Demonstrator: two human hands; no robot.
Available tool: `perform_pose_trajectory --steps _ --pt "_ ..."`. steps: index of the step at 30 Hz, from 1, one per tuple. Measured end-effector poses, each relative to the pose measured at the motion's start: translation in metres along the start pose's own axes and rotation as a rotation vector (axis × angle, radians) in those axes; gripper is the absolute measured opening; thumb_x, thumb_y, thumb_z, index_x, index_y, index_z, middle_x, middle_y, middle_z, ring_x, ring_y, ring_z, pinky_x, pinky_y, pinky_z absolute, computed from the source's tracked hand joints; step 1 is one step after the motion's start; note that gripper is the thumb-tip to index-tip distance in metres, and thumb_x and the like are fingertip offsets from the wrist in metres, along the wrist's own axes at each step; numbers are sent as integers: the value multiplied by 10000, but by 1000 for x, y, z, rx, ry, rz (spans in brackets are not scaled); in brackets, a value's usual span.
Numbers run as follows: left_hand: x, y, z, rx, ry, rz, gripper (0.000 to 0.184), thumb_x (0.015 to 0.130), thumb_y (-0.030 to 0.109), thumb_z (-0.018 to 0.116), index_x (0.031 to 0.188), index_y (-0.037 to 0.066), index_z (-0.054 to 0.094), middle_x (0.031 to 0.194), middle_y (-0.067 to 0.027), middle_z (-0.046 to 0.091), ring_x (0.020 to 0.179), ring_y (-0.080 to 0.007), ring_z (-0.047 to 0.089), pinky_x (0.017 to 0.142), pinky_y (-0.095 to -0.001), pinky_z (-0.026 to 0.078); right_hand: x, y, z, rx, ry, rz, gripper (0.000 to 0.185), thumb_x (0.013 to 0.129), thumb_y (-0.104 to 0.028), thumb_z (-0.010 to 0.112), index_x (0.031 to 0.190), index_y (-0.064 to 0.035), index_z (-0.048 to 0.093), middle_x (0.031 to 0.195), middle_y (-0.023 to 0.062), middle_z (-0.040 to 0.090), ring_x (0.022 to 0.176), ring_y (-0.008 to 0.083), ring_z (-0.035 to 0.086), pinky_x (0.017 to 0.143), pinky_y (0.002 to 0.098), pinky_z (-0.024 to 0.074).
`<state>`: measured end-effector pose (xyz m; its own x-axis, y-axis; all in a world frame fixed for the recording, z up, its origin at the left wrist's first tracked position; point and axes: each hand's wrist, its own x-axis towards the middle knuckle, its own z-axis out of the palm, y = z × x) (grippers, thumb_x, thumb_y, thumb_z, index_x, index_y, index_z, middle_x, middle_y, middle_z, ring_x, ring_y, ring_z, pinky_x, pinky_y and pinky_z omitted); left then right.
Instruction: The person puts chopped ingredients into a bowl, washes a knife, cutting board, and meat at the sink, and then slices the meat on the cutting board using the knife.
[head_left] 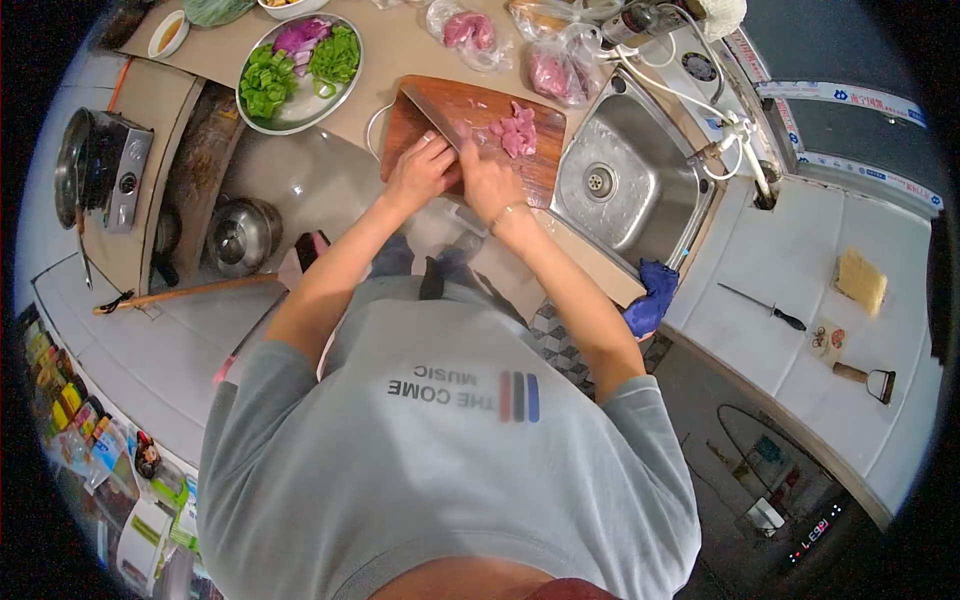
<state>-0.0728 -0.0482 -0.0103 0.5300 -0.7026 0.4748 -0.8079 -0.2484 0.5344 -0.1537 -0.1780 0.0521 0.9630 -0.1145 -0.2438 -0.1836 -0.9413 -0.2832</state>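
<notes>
A kitchen knife (431,113) is in my right hand (492,187), closed around its handle, with the blade pointing up and left over the wooden cutting board (400,130). Close against the blade's near side is my left hand (421,170), its fingers bent and pressed together on the board. Whatever lies under those fingers is hidden. Pink pieces of cut raw meat (516,131) are heaped on the right part of the board, with small scraps near the knife.
Right of the board is a steel sink (640,190) with a blue cloth (653,298) over its corner. A metal plate (290,122) of chopped greens and purple onion stands left. Bagged meat (470,32) lies behind. A gas stove (128,180) is far left.
</notes>
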Motion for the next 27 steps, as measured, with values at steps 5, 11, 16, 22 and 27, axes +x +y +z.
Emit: perform_pose_trajectory --steps 5,11,16,22,27 --pt "1 3 -4 14 70 28 361 692 116 694 1040 48 622 1045 -105 583 974 -325 546 824 -388 491 0 5 7 1 92 -52 185 846 -88 459 1016 -30 418 727 249 625 671 425 639 585 517 518" --pt "-3 4 3 -56 98 -60 321 695 104 695 1007 72 626 1021 -84 572 934 -300 551 797 -382 493 -36 53 -12 48 108 28 193 862 -102 466 1041 -39 435 667 259 606 630 443 617 549 530 491" --pt "1 7 1 -36 135 -72 304 682 74 697 975 44 620 980 -104 571 940 -307 549 818 -390 482 -54 58 -19 -11 56 41 228 846 -116 500 1060 -56 449 658 244 608 605 429 615 534 528 490" --pt "0 4 1 19 60 -38 284 685 117 683 947 30 616 989 -107 582 953 -311 550 817 -385 491 -83 42 -19 -22 -38 -25 256 828 -49 467 1079 -41 416 748 249 624 680 423 638 580 517 510" --pt "3 4 -1 7 34 -62 315 664 118 701 957 36 617 981 -110 588 967 -319 550 823 -390 492 -11 11 -11 53 -90 -2 322 822 -43 464 1136 0 407 822 255 648 794 434 646 689 522 516"
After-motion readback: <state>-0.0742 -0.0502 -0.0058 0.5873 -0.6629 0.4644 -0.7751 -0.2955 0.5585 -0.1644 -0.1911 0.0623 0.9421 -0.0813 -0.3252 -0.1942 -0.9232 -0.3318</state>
